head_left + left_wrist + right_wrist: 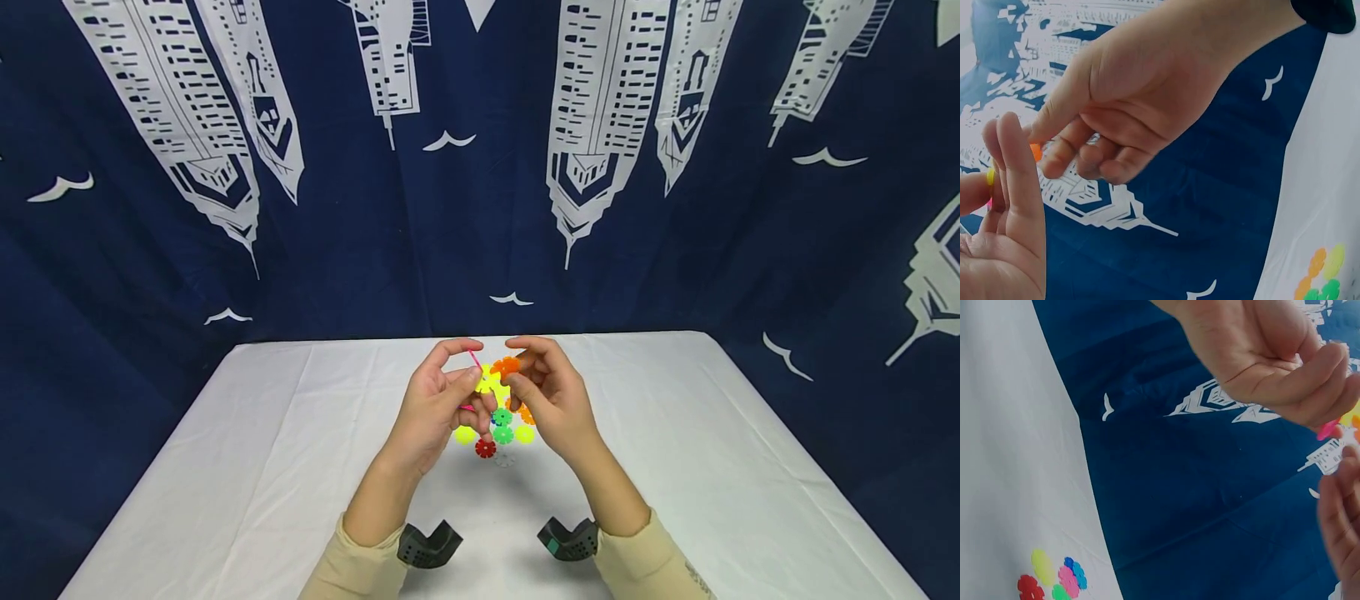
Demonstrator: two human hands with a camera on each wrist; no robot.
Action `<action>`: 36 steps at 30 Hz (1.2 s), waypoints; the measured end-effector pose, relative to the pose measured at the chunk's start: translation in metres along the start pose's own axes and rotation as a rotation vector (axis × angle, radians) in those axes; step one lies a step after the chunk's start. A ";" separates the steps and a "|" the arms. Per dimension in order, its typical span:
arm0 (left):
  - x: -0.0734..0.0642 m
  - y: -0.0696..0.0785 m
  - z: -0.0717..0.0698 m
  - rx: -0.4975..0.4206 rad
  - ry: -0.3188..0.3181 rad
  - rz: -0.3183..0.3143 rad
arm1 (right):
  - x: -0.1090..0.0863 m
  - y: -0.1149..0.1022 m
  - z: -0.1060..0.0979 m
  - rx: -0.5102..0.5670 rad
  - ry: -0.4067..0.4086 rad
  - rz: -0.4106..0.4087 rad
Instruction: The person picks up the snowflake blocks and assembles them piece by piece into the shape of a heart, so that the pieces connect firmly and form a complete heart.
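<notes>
Raised over the white table, my left hand [431, 408] pinches a yellow notched snowflake disc [486, 380] between thumb and fingers. A pink disc [476, 359], seen nearly edge-on, sits against the yellow one by the fingertips. From the other side, my right hand [551, 400] holds an orange notched disc [506, 367] by thumb and fingers, overlapping the yellow disc in the head view. In the left wrist view, the yellow disc [990, 177] shows beside the left fingers and the orange disc [1036, 152] at the right fingertips. The right wrist view shows the pink disc [1327, 430] under the left fingers.
Below the hands, loose discs lie on the white-covered table [315, 467]: a red one [485, 448], a green one [503, 434], a pale clear one [504, 458], plus several yellow, orange, pink and blue. A navy curtain [465, 225] with white building prints hangs behind.
</notes>
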State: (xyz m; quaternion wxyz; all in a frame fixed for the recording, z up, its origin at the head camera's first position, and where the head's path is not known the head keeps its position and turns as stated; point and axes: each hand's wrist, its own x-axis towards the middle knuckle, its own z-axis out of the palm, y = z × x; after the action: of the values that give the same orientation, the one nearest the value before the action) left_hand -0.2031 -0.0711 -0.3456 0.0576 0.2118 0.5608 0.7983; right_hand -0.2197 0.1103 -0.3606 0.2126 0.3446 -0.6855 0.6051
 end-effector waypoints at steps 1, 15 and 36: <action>0.000 0.000 -0.001 0.015 0.007 0.014 | 0.001 0.000 0.000 0.030 -0.006 0.056; 0.006 -0.012 0.001 0.272 0.100 0.135 | 0.002 -0.002 -0.001 0.081 -0.020 0.362; 0.010 -0.016 -0.012 0.313 0.147 0.047 | -0.002 0.013 0.008 0.063 -0.087 0.314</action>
State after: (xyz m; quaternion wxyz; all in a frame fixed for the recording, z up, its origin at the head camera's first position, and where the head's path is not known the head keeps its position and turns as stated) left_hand -0.2195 -0.0721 -0.3609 -0.0357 0.1722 0.6760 0.7156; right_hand -0.2270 0.1029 -0.3724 0.0747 0.2656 -0.7202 0.6365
